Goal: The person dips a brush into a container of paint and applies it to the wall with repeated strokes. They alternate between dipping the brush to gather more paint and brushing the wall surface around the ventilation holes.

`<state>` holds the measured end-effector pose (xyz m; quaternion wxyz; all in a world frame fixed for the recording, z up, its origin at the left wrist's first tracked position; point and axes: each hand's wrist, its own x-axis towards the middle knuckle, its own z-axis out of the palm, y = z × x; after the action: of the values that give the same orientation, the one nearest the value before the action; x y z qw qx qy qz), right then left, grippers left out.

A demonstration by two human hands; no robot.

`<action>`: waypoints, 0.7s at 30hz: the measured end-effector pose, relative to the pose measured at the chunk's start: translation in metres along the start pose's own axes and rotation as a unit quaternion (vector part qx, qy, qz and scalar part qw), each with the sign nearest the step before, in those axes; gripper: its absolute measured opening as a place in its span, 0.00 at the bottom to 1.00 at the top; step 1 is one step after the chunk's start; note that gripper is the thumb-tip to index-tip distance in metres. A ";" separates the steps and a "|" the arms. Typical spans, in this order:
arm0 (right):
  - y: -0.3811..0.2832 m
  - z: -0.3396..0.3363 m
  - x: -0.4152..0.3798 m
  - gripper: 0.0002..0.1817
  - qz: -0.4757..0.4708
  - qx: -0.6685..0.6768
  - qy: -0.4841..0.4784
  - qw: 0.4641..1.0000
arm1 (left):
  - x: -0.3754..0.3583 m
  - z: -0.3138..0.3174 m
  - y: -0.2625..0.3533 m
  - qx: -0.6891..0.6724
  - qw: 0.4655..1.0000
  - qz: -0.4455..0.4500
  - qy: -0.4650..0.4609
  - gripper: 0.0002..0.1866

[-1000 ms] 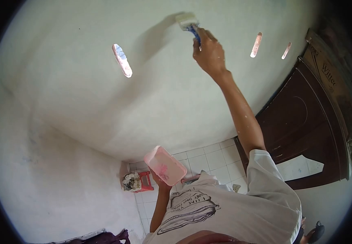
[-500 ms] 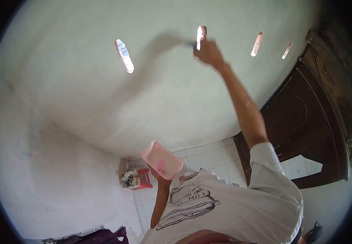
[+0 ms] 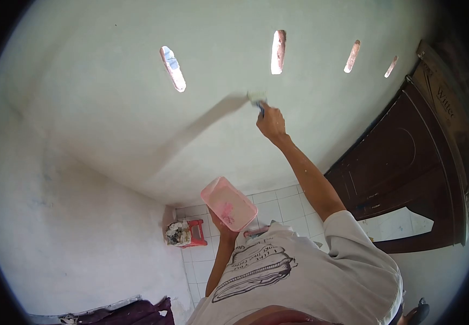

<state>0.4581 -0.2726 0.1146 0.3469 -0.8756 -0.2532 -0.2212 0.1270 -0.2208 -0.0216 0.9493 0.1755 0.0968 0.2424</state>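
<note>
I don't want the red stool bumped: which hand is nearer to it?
Left. The left hand, holding the pink container, shows just right of the red stool in view; the right hand, gripping the brush, is much higher, near the wall.

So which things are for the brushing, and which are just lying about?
For the job:
- paintbrush, in the right hand
- pink tub, in the left hand
- wall

Probably just about:
- red stool
- brown cupboard
- cardboard box
- purple cloth

The right hand (image 3: 272,122) holds a brush (image 3: 258,98), the left hand (image 3: 222,223) a pink tub (image 3: 212,189).
</note>
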 end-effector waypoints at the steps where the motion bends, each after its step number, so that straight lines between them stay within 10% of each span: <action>1: 0.013 0.004 -0.006 0.24 0.045 -0.006 -0.118 0.992 | -0.002 -0.006 0.000 0.001 1.000 -0.002 0.002 0.33; 2: 0.021 0.005 -0.008 0.24 0.088 -0.013 -0.233 0.968 | -0.001 -0.013 -0.001 0.023 1.000 0.009 -0.001 0.32; 11: -0.116 -0.226 0.160 0.17 -0.149 0.043 0.085 0.984 | 0.002 -0.005 -0.001 -0.021 0.999 -0.031 0.011 0.31; 17: -0.046 -0.100 0.115 0.17 -0.175 -0.022 0.180 0.968 | 0.007 0.007 0.002 0.028 0.999 -0.017 -0.001 0.32; 21: 0.018 -0.007 0.007 0.23 -0.024 -0.041 -0.016 0.999 | 0.010 0.004 0.004 -0.004 1.000 0.005 -0.001 0.31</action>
<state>0.4730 -0.2869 0.1137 0.3010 -0.8863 -0.2703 -0.2252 0.1347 -0.2137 -0.0174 0.9487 0.1726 0.0944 0.2474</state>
